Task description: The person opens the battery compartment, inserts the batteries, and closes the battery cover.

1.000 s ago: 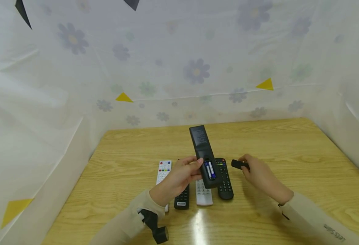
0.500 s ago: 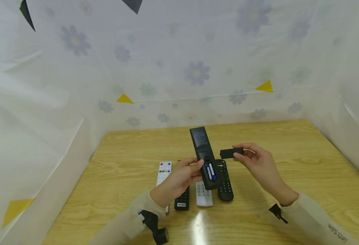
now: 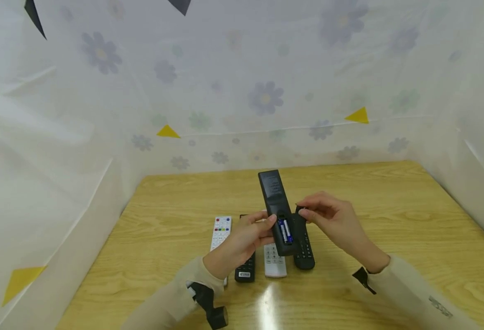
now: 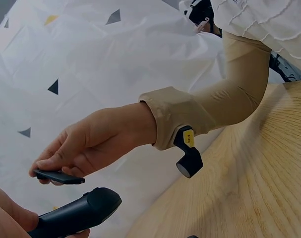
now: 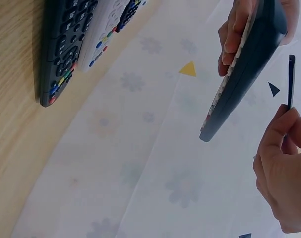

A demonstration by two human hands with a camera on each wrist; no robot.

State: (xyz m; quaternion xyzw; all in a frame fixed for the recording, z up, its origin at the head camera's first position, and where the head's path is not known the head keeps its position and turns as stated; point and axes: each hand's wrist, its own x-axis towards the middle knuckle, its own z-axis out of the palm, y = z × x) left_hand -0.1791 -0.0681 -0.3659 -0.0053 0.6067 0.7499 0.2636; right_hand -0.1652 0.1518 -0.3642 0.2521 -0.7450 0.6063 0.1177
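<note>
My left hand (image 3: 242, 239) grips a black remote control (image 3: 273, 188) by its side, back face toward me and raised above the table. Its battery compartment is uncovered and two blue-and-white batteries (image 3: 285, 230) lie inside. Just to the right, my right hand (image 3: 336, 221) pinches a thin black battery cover (image 4: 61, 177) between thumb and fingers. In the left wrist view the cover is held over the compartment end of the remote, with a gap between them. The right wrist view shows the cover edge-on beside the remote's back.
Below the hands, several remotes lie in a row on the wooden table (image 3: 175, 201): a white remote (image 3: 221, 231), a black remote (image 3: 245, 268), another white remote (image 3: 275, 266) and a black remote (image 3: 305, 256). White patterned sheeting (image 3: 225, 91) encloses the table's back and sides.
My right hand has lifted the battery cover from near the table and carried it left, close to the held remote, turning it on the way. The left hand has barely moved.
</note>
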